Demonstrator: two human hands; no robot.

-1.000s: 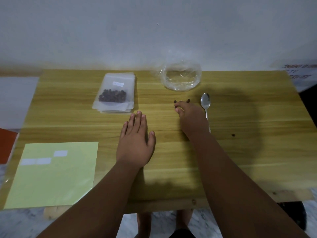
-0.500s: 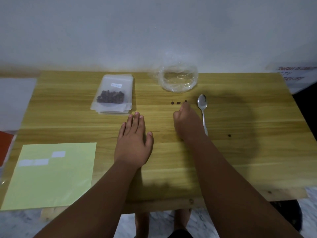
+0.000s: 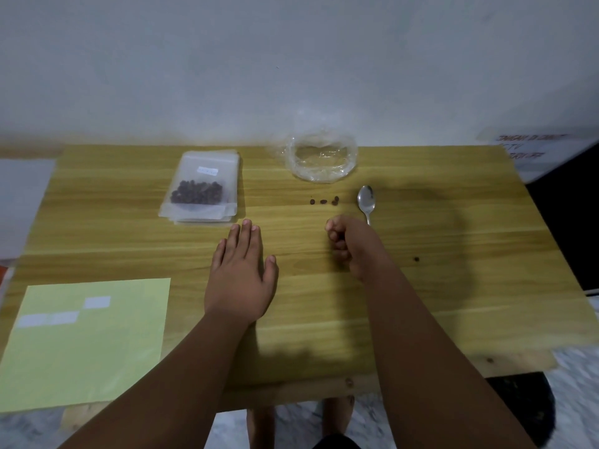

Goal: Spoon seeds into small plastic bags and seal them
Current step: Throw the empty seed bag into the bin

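Note:
A stack of small frosted plastic bags (image 3: 201, 189) lies at the back left of the wooden table (image 3: 453, 303); the top bag holds dark seeds and carries a white label. A crumpled clear plastic bag (image 3: 322, 157) stands open near the back edge. Three loose dark seeds (image 3: 323, 201) lie in a row in front of it. Just right of them a metal spoon (image 3: 366, 199) lies bowl up. My left hand (image 3: 241, 273) rests flat on the table, palm down, holding nothing. My right hand (image 3: 348, 244) is curled into a fist beside the spoon's handle, a short way behind the seeds.
A pale yellow sheet (image 3: 87, 341) with white stickers lies at the front left corner. One stray seed (image 3: 416, 259) sits on the table to the right of my right hand. A white wall rises behind the table. My feet show below the front edge.
My right hand has pulled back toward me from the loose seeds and its fingers have curled into a fist. The left hand has stayed flat in place.

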